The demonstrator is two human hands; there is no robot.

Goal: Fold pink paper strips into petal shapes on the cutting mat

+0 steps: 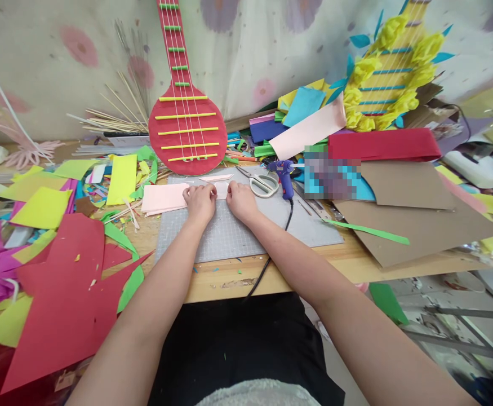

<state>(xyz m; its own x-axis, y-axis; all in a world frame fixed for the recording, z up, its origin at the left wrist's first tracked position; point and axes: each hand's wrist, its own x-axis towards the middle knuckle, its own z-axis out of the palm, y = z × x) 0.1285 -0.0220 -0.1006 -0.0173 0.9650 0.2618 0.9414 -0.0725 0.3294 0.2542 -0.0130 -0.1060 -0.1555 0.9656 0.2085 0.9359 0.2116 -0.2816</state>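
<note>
My left hand [201, 199] and my right hand [240, 201] rest close together on the grey cutting mat [225, 237]. Between them lies a small pale pink paper piece [221, 190], and the curled fingers of each hand grip one end of it. A stack of pale pink paper [164, 198] sits beside my left hand, partly under its wrist side. Just beyond my hands is a narrow pink paper strip [215, 177]. White-handled scissors [264, 185] lie near my right hand, with a blue glue gun [286, 179] beside them.
A red paper lute [187, 129] leans at the back; a yellow one with paper flowers [383, 84] stands at right. Red paper [66, 282] and coloured scraps crowd the left. Brown cardboard [415, 225] covers the right side. The glue gun's black cord [267, 265] passes under my right arm.
</note>
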